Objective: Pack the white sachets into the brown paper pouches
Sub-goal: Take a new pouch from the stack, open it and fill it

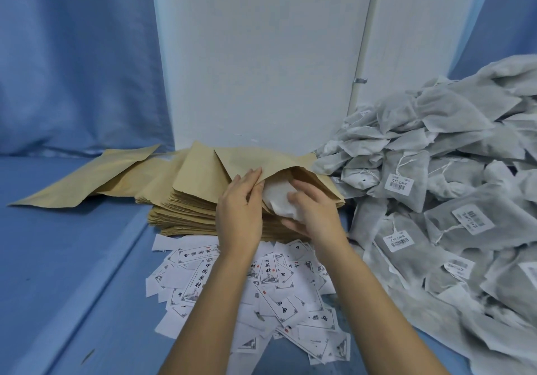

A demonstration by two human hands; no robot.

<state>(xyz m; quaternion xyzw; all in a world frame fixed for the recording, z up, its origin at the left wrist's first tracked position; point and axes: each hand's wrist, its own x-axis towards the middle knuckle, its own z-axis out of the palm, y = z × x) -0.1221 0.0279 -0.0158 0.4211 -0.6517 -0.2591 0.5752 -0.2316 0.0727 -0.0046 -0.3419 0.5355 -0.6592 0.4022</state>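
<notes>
Two hands (239,211) (315,214), one opened pouch (261,159), one held sachet (277,200) — stack (183,211), heap (436,171), labels (279,302) uncounted.

Blue surface (72,258), pouch stack (186,211), labels (279,296), sachet pile (453,200)

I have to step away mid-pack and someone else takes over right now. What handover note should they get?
Left hand pinches open the mouth of the top pouch, on the pouch stack.
Right hand holds a white sachet, partly inside that pouch.
Done: insertion begun.
Left: push it fully in; the sachet pile at the right waits unpacked.
Printed slips lie in front.
</notes>
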